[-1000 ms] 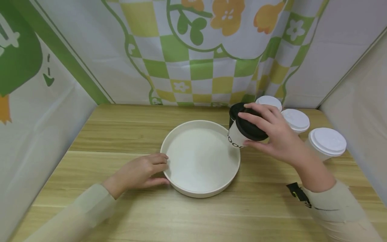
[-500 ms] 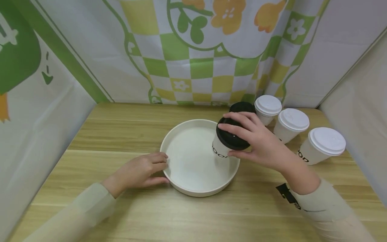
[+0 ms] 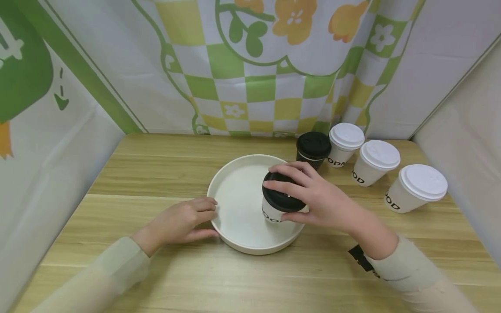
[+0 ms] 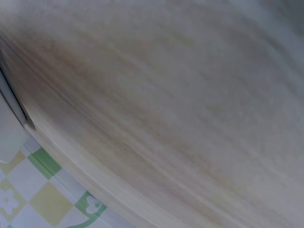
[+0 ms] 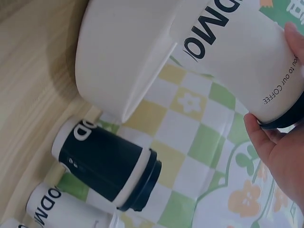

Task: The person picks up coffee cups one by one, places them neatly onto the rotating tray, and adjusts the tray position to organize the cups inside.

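My right hand (image 3: 313,195) grips a white paper coffee cup (image 5: 247,61) from above, with fingers and thumb around its black lid (image 3: 279,198). The cup is upright inside the round cream tray (image 3: 238,208), right of its middle; I cannot tell whether its base touches the tray floor. At the tray's left side, my left hand (image 3: 182,221) holds the rim, fingers over the edge and thumb low against the outer wall. Only wood surface and a strip of checked cloth show in the left wrist view.
Behind the tray's right side stands a black cup (image 3: 313,150) with a black lid. Three white-lidded cups (image 3: 346,143) run from beside it toward the front right. A checked curtain (image 3: 260,95) hangs at the table's (image 3: 156,174) back edge.
My right hand has carried the black-lidded white cup left and toward me, from the tray's right rim to inside it, and the cup has straightened. The left hand stays at the rim.
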The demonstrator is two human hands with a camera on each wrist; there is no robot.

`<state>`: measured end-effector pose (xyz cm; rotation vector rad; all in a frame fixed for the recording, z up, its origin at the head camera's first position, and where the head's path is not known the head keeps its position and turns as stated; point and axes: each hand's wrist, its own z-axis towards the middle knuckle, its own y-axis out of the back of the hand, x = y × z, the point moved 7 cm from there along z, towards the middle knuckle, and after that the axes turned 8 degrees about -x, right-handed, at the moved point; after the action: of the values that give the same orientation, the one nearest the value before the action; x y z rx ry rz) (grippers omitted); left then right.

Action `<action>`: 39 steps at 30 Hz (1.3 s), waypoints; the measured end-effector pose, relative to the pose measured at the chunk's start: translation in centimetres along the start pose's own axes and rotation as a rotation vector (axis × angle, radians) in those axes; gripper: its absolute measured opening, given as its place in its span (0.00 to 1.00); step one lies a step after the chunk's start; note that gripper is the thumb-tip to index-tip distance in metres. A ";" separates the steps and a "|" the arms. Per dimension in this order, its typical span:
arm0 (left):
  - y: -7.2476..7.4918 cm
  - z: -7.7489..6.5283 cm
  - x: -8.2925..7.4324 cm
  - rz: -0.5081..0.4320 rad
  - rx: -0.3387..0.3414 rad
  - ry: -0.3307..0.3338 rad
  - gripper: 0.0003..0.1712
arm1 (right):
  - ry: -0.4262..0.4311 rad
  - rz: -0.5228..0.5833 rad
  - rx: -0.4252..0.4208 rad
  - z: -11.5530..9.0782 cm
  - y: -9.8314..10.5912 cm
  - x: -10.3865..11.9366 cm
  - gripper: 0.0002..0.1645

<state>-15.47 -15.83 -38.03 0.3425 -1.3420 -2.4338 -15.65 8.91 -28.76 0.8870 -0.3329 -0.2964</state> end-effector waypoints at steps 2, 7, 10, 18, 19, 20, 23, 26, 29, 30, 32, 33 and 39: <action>0.0 0.0 0.0 0.001 -0.003 0.000 0.25 | 0.007 0.010 0.015 0.0 -0.4 0.3 0.47; 0.0 0.0 0.0 0.002 -0.007 0.001 0.25 | 0.019 0.017 0.049 -0.1 -1.4 0.8 0.45; 0.0 -0.1 0.0 0.002 -0.006 -0.001 0.26 | 0.020 0.011 0.070 -0.3 -2.0 1.1 0.45; -0.2 -0.2 0.1 0.003 -0.004 0.000 0.26 | 0.021 -0.010 0.121 -0.6 -3.2 1.6 0.46; -0.2 -0.2 0.1 0.002 -0.004 0.001 0.26 | 0.022 -0.010 0.124 -0.6 -3.3 1.7 0.46; -0.2 -0.2 0.1 0.001 -0.002 0.002 0.26 | 0.023 -0.012 0.127 -0.6 -3.4 1.7 0.46; -0.1 -0.2 0.1 0.000 0.007 0.008 0.25 | 0.028 -0.014 0.130 -0.7 -3.7 1.9 0.46; -0.1 -0.1 0.1 0.000 0.014 0.014 0.25 | 0.038 -0.020 0.130 -0.8 -4.0 2.0 0.46; -0.1 -0.1 0.1 0.004 0.020 0.017 0.25 | 0.045 -0.019 0.133 -0.9 -4.2 2.1 0.46; -0.1 -0.1 0.1 0.005 0.021 0.018 0.25 | 0.046 -0.019 0.135 -0.9 -4.3 2.2 0.46; -0.1 -0.1 0.0 0.007 0.023 0.018 0.24 | 0.046 -0.016 0.139 -0.9 -4.4 2.2 0.46; -0.1 -0.1 0.0 0.009 0.025 0.020 0.24 | 0.045 -0.012 0.142 -0.9 -4.5 2.2 0.46; -0.1 -0.1 0.0 0.011 0.027 0.025 0.24 | 0.031 -0.008 0.158 -1.2 -4.8 2.3 0.46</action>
<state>-15.48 -15.84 -38.13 0.3705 -1.3640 -2.3965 -13.67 5.99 -32.90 1.0475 -0.3270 -0.2655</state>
